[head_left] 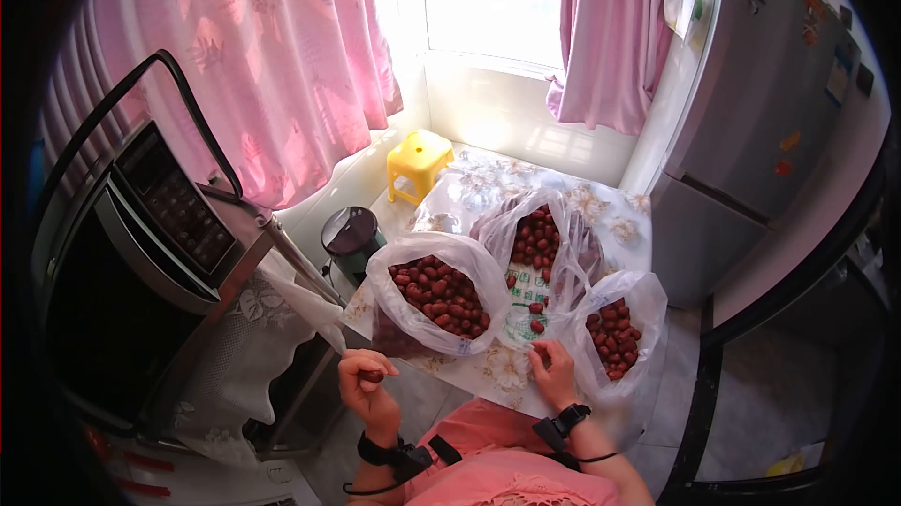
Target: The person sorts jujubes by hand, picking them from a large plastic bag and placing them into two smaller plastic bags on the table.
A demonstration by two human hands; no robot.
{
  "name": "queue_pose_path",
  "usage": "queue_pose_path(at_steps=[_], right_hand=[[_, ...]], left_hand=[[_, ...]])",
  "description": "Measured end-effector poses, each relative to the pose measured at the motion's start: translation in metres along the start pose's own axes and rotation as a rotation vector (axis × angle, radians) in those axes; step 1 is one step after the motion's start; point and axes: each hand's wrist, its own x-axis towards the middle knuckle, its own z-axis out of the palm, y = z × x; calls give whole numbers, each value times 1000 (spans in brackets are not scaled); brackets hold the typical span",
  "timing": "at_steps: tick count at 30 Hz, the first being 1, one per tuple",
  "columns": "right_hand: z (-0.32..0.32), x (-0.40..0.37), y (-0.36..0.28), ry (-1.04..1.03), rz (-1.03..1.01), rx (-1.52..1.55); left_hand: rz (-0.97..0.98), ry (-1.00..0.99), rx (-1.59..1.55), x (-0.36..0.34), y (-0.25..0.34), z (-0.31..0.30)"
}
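My left hand (366, 393) is closed around a red date (372, 376), held in front of the table's near edge. My right hand (554, 373) is loosely bent at the table edge, with thumb and fingers slightly apart and no date visible in it. It lies between the left plastic bag of dates (385, 262) and the right plastic bag of dates (654, 295). Behind them an open clear bag (566, 224) also holds dates. A few loose dates (536, 309) lie on its green-printed plastic, just beyond my right fingertips.
A flowered cloth covers the table (507, 370). To the left are a microwave (141, 253) on a metal rack and a dark-lidded bin (352, 234). A yellow stool (419, 163) stands behind. The fridge (751, 102) is at the right, and pink curtains (253, 65) hang by the window.
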Motion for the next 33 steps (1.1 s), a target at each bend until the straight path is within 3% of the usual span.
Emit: queue_pose_path(at_steps=[6,33], right_hand=[[0,0,0,-5,3,10],[0,0,2,-14,9,5]], left_hand=[[-66,-42,34,0,5,3],[5,-46,113,-9,-8,13]])
